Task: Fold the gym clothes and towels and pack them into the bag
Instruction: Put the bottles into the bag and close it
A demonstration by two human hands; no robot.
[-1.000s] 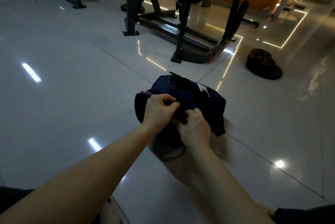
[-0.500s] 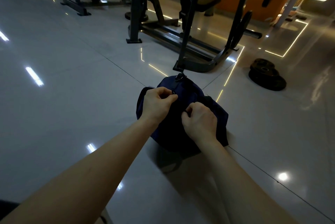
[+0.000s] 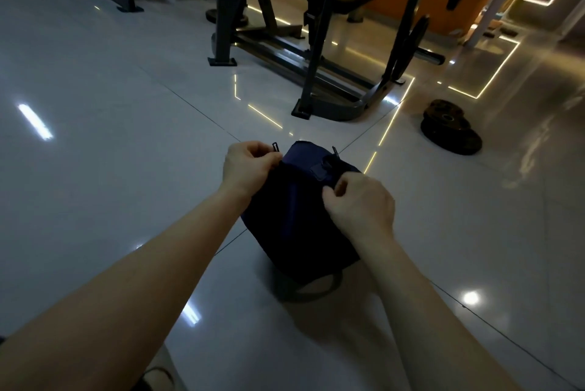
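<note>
Dark navy fabric bag on glossy pale tiled floor, left hand and right hand pinching its top edge corners, black steel rack beyond, open floor leftward

Left forearm, right forearm bare to frame edge; left hand, right hand bare.
</note>
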